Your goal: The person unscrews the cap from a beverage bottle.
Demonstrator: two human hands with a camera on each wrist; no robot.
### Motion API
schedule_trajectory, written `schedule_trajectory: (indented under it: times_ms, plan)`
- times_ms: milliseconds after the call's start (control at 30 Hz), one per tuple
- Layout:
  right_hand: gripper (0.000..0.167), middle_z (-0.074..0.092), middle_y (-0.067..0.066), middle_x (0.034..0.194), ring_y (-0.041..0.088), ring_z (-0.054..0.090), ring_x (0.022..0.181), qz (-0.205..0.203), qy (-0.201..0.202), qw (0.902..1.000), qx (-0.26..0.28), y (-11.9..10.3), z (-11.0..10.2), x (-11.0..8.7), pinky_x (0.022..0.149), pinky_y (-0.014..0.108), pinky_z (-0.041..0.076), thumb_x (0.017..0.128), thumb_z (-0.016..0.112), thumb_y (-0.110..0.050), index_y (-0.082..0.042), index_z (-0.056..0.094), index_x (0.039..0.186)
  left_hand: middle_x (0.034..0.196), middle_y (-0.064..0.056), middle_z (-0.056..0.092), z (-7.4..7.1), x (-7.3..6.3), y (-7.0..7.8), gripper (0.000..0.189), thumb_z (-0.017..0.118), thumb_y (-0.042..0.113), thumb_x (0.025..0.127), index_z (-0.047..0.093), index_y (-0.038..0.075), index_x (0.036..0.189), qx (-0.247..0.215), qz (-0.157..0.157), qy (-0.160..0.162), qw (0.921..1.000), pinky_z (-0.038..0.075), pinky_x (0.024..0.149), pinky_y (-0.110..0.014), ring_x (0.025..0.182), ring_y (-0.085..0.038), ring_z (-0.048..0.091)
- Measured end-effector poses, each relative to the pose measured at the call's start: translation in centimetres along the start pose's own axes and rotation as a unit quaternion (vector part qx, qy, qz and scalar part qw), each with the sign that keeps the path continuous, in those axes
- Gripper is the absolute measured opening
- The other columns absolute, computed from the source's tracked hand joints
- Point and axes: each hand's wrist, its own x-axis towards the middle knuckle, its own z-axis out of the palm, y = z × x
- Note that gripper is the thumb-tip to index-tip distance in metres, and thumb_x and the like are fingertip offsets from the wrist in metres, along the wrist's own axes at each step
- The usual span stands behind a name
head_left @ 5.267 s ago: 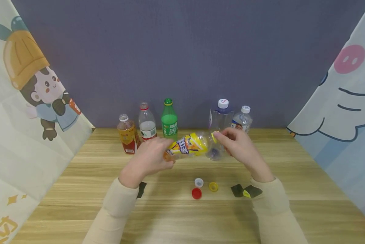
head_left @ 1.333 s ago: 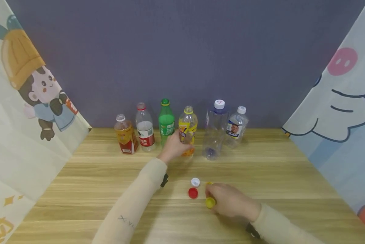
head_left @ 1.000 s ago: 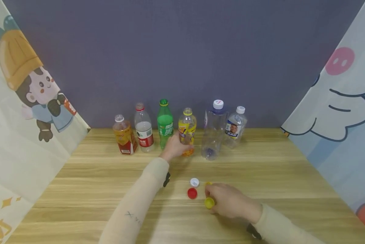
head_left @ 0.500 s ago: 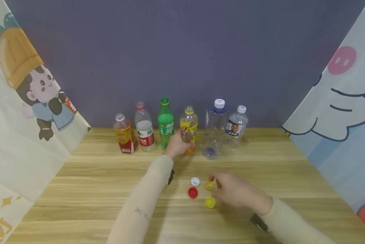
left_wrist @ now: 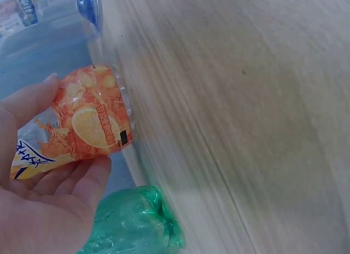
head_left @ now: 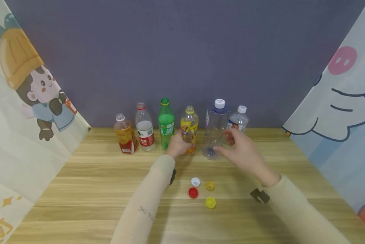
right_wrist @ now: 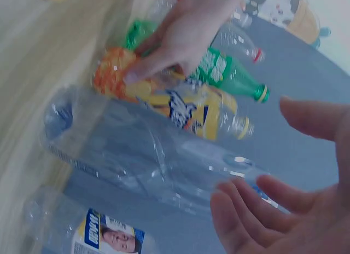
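Left of the tall clear bottle point(head_left: 214, 130), the left hand point(head_left: 178, 145) grips a yellow-labelled bottle point(head_left: 189, 129), probably steadying it; the right hand point(head_left: 245, 153), fingers parted, hovers beside the tall one

An X point(head_left: 142, 210) stands on the left sleeve point(head_left: 136, 202); the far green bottle point(head_left: 166, 122) and yellow-labelled bottle point(head_left: 191, 125) carry Chinese characters (illegibly blurred).

- Head view: even, soft light; pale sheen on wooden tabletop point(head_left: 182, 223); diffuse shadows beside both sleeves point(head_left: 301, 210).
- Left wrist view: dimmer, softly focused.
- Right wrist view: hazy; glints on tall clear bottle point(right_wrist: 158, 150).
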Motion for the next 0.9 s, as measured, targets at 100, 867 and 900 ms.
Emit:
schedule_trajectory:
  times_ms: [100,867,900]
  plan:
    - [0.075,0.057,0.023,0.125,0.038,0.056,0.112,0.019,0.044,0.9986,0.021,0.1,-0.4,1.1,0.095,0.054,0.048,0.088,0.079,-0.038,0.005,0.046,0.139,0.131,-0.016,0.064,0.1,0.1,-0.1,0.072,0.088,0.022,0.079,0.051,0.008,0.139,0.0,-0.004,-0.002,1.0,0.046,0.106,-0.048,0.121,-0.035,0.061]
    - [0.126,0.029,0.028,0.159,0.044,0.033,0.145,0.104,0.062,0.9833,0.137,0.3,0.1,8.2,0.118,0.055,0.028,0.077,0.084,-0.056,-0.001,0.006,0.16,0.136,-0.019,0.062,1.0,0.6,0.0,0.077,0.089,0.021,0.078,0.048,0.006,0.141,-0.012,-0.014,0.025,0.9995,0.043,0.109,-0.048,0.125,-0.037,0.058]
    - [0.126,0.029,0.028,0.159,0.044,0.033,0.145,0.107,0.064,0.983,0.135,0.4,0.2,8.3,0.118,0.055,0.028,0.077,0.084,-0.055,-0.001,0.006,0.161,0.136,-0.02,0.061,1.1,0.6,0.1,0.077,0.089,0.022,0.078,0.047,0.006,0.141,-0.012,-0.016,0.028,0.9994,0.044,0.109,-0.048,0.126,-0.037,0.058]
